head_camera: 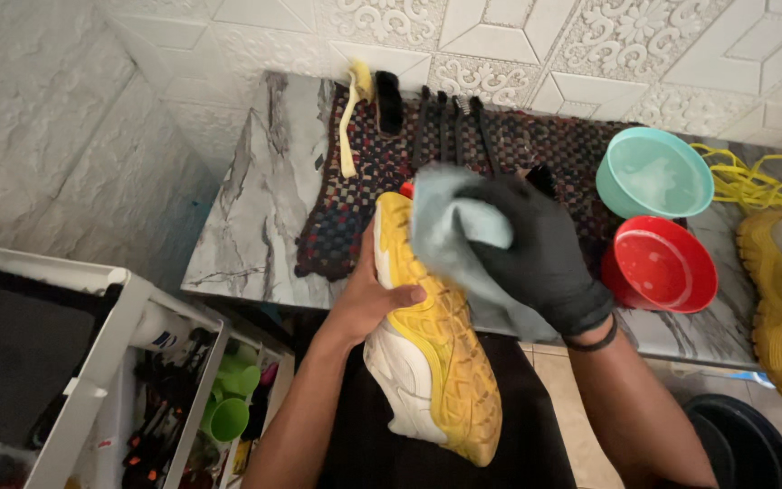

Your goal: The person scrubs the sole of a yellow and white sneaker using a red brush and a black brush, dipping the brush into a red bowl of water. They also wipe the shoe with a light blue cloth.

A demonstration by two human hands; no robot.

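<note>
The bare left hand (pixel 368 299) is clamped around a yellow-soled sneaker (pixel 432 362), held sole-up over the near edge of the marble bench (pixel 255 208). The gloved right hand (pixel 536 249) grips a pale blue cloth (pixel 445 226) and presses it on the sole. This looks like the wiping step; working on toward the heel would call for a firm hold.

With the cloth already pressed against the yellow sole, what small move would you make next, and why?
Probably draw the light blue cloth down the yellow sole toward the heel: the gloved right hand presses it near the toe end, the bare left hand steadies the shoe, and dark smudges show lower down.
</note>
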